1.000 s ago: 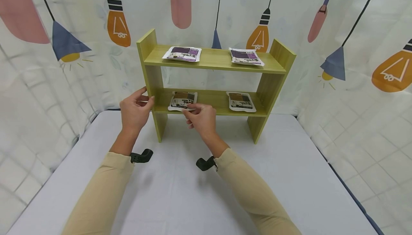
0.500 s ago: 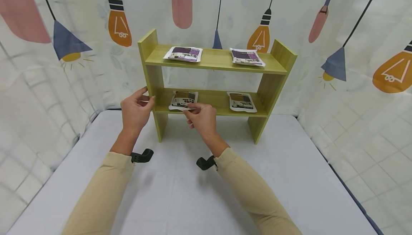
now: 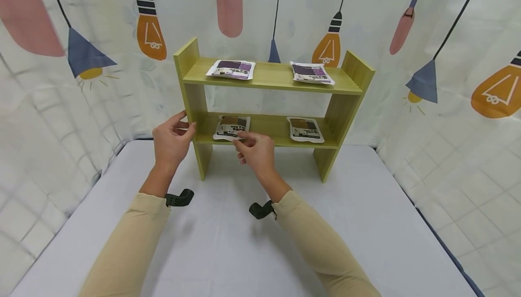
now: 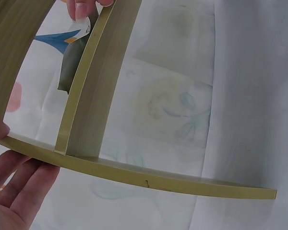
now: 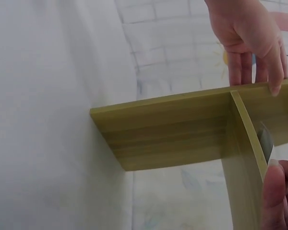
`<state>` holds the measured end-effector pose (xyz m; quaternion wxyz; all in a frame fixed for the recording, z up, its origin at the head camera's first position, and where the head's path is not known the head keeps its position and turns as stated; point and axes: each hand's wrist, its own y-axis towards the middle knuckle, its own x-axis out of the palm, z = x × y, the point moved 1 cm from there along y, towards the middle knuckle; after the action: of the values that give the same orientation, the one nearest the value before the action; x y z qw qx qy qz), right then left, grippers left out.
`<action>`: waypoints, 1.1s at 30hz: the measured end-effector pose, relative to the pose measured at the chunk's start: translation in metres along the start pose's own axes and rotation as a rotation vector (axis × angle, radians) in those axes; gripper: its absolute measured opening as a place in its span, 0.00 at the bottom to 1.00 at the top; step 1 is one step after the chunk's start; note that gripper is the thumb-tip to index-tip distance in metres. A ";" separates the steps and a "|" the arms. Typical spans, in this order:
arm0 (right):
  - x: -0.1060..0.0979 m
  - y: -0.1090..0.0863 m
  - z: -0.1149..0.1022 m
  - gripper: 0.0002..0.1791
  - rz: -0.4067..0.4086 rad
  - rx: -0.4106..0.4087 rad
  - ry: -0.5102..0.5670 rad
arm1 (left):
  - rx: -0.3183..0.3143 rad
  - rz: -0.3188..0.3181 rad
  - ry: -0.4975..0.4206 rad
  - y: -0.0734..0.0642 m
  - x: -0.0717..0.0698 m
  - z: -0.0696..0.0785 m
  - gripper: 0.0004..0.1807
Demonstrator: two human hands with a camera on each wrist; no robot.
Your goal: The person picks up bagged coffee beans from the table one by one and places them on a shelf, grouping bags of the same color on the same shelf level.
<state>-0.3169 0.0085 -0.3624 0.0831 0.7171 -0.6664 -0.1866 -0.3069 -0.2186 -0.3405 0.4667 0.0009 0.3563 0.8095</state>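
Note:
A small yellow-green wooden shelf stands on the white-covered table, with two boards between its side panels. My left hand grips the left side panel, thumb at its front edge and fingers behind it, as the left wrist view also shows around the panel. On the lower board, at the left, lies a flat brown-and-white pouch. My right hand pinches the near right corner of this pouch between thumb and forefinger. In the right wrist view the board hides most of the pouch.
A similar brown-labelled pouch lies at the right of the lower board. Two purple-labelled pouches, one on the left and one on the right, lie on the upper board. A patterned curtain hangs close behind the shelf.

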 end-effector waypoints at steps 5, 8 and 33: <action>-0.001 -0.003 0.002 0.14 0.011 -0.034 0.018 | 0.003 0.002 -0.002 0.000 0.000 0.000 0.24; -0.003 -0.006 0.003 0.13 0.019 -0.050 0.029 | 0.007 0.003 -0.006 0.000 0.001 0.000 0.24; -0.071 -0.055 0.031 0.11 0.029 -0.032 0.033 | 0.060 0.004 0.007 -0.008 0.001 -0.008 0.23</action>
<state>-0.2805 0.0878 -0.4001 0.1084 0.7088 -0.6723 -0.1843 -0.3043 -0.2197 -0.3512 0.4636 0.0127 0.3821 0.7993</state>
